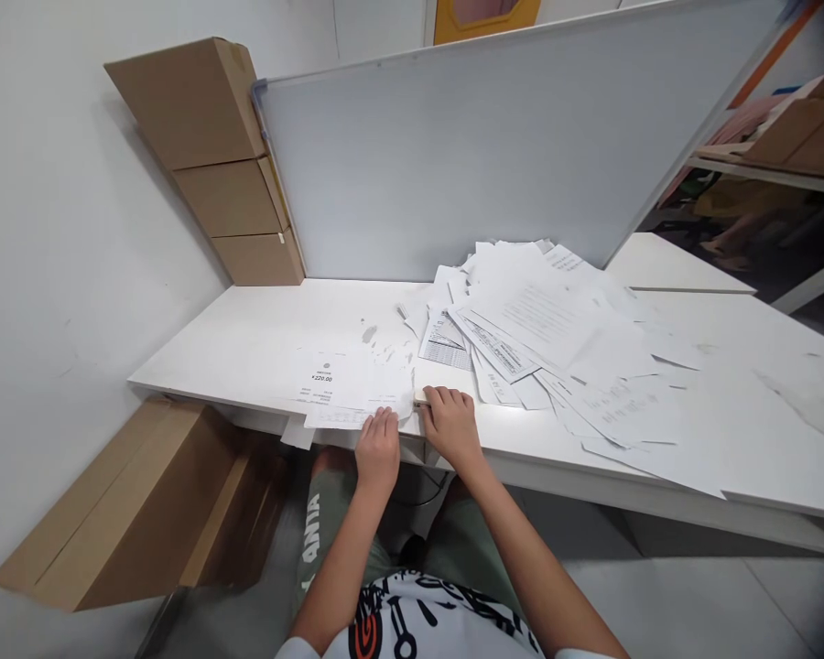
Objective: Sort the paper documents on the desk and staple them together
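Printed white sheets (336, 377), one marked 220.00, lie at the front edge of the white table, their lower edges jutting slightly over it. My left hand (377, 447) is closed on the front edge of these sheets near their right end. Just to the right, my right hand (451, 424) has its fingers curled over a small cream-coloured object (420, 397) that touches the right edge of the sheets. Most of that object is hidden under the fingers, so its kind does not show. A narrow paper piece (298, 432) sticks out below the sheets at the left.
A large messy heap of loose papers (556, 320) spreads over the table's right half. Behind stands a white board (439, 165). Stacked cardboard boxes (230, 197) rise at the back left, and a bigger carton (130, 494) stands below the table's left end.
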The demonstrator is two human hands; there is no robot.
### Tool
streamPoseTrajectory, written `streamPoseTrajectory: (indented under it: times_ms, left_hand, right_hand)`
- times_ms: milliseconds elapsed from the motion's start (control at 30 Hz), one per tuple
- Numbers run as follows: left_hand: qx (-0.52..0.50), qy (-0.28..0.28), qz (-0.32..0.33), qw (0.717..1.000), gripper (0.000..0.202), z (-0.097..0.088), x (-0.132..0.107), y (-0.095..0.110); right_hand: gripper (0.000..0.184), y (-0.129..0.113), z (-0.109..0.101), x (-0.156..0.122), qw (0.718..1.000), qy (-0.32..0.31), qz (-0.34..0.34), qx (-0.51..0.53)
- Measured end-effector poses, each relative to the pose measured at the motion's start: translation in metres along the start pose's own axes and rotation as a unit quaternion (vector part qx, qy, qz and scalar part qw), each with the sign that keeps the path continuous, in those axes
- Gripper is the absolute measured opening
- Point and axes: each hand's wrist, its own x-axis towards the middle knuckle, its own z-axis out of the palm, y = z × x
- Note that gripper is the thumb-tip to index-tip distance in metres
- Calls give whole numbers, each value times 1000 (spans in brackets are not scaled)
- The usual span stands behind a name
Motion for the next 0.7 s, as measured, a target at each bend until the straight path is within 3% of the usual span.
streamPoseTrajectory:
  times_ms: [400,700]
  left_hand:
    - [-9,30,44,999,31,0,-2,-3]
    - [9,79,87,993,31,0,-9,13]
  right_hand:
    - [25,1,-3,2,999,-22,-8,35]
    - [49,9,2,-2,989,9,-56,136]
